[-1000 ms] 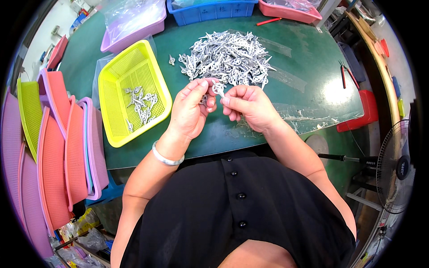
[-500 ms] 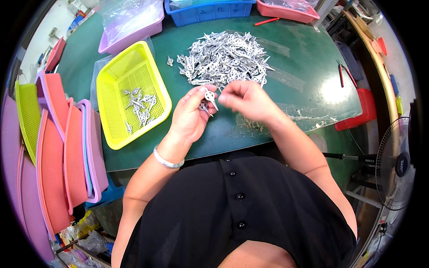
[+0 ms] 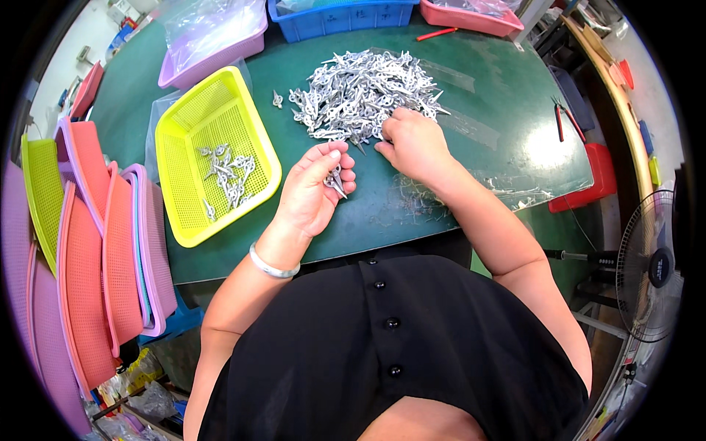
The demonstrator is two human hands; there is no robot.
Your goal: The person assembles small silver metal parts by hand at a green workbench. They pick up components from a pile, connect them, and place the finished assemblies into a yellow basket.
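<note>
A big heap of small silver-grey metal parts [image 3: 371,92], each with a ring-shaped end and a pointed tip, lies on the green table [image 3: 471,158]. At its near side, my left hand [image 3: 309,187] is closed around a few of these pointed metal parts [image 3: 335,181], thumb on top. My right hand [image 3: 418,147] rests at the heap's near right edge with curled fingers; whatever its fingertips hold is hidden. Left of my left hand stands a yellow-green mesh basket [image 3: 173,169] with a small group of the same parts [image 3: 232,173] in it.
One loose part [image 3: 277,99] lies between basket and heap. Along the back stand a purple tray [image 3: 213,70] with plastic bags, a blue crate [image 3: 346,23] and a pink tray [image 3: 474,20]. Pliers [image 3: 566,121] lie at the right. Stacked coloured baskets [image 3: 88,272] stand left, a fan [image 3: 647,268] right.
My right hand has moved from beside my left hand, up and right to the heap's edge. The part at my left fingertips now sits lower, within the fingers.
</note>
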